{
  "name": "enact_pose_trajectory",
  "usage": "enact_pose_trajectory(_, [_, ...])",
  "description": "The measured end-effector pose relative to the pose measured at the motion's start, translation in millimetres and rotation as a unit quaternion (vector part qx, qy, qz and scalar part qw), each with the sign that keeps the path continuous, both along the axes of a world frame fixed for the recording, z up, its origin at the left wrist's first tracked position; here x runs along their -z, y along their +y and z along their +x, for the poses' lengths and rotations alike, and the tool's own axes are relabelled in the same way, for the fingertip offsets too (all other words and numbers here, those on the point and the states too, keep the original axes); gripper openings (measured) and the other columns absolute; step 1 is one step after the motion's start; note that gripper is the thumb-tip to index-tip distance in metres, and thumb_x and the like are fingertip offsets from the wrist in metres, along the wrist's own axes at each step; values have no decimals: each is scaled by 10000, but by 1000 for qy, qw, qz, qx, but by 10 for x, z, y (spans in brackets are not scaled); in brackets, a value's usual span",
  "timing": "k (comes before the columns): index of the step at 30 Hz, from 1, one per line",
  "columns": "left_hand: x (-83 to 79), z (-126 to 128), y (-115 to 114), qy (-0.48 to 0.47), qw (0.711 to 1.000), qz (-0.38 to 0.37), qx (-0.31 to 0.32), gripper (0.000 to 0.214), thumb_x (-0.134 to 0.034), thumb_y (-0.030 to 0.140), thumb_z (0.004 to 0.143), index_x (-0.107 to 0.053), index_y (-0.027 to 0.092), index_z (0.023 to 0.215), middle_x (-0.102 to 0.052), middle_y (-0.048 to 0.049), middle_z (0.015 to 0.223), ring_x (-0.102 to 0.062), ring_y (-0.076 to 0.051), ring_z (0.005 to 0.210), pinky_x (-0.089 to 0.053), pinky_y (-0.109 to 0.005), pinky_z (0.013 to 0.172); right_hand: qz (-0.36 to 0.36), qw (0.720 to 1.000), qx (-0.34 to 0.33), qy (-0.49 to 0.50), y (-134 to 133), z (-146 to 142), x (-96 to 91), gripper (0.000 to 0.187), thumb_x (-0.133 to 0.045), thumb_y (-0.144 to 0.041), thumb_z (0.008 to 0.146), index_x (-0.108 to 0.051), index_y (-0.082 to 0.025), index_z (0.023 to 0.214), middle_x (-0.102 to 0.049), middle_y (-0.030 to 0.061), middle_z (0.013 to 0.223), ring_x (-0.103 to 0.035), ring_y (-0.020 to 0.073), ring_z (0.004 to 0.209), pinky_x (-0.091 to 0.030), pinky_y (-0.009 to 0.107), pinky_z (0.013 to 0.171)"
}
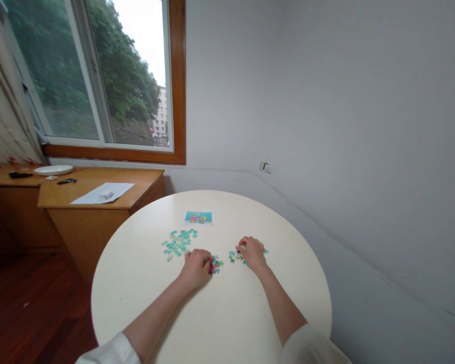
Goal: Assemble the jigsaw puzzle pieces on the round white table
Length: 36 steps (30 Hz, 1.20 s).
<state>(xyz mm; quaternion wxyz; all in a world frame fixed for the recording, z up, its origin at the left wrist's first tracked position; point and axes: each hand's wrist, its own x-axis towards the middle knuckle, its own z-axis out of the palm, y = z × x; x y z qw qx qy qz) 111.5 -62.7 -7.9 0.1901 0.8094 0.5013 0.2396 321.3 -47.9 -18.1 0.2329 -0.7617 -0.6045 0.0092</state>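
Observation:
My left hand point(197, 268) is closed, its curled fingertips over a small cluster of jigsaw puzzle pieces point(217, 265) in teal, pink and yellow. A teal bit of a puzzle piece shows at those fingertips. To the right, my right hand point(252, 253) has its fingers bent and drawn together over another group of puzzle pieces point(233, 256), partly hidden under the palm. What its fingertips hold, if anything, is too small to make out. A loose spread of mostly teal puzzle pieces point(179, 241) lies beyond my left hand. Behind them is a small picture card point(198, 218) with a teal background and cartoon figures.
Everything lies on a round white table point(288, 303). Left of it stands a wooden desk point(94, 177) with a white sheet of paper point(89, 194), a small white block on it, and a white plate point(53, 170). A window and pale walls surround the table's far side.

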Motion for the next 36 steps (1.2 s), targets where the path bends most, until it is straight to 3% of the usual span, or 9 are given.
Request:
enact_pose_trajectory(17, [-53,7,-31,4,1000,-7,2,254,-435,83,729,-657,199,688,-664,-31,878,-526,-189,941,-291,-336,823,40,992,-79,88,17,-12,45,58,-554,-199,696,-605,-203,723,-596,-27,640,-528,114,631,-340,237,662])
enact_pose_trajectory(25, [-47,5,-26,3,1000,-18,0,257,-435,84,727,-665,197,756,-661,-33,901,-522,-191,939,-299,-346,843,82,985,-100,112,-10,-31,34,100,-507,-184,702,-607,-192,696,-574,3,693,-507,121,629,-369,233,631])
enact_pose_trajectory(36, [-69,-7,-35,8,1000,-11,7,278,-410,90,723,-669,189,734,-664,-40,872,-531,-199,920,-312,-339,818,120,961,-118,221,24,-120,47,134,-484,-249,691,-598,-180,698,-601,31,693,-532,154,623,-412,269,619])
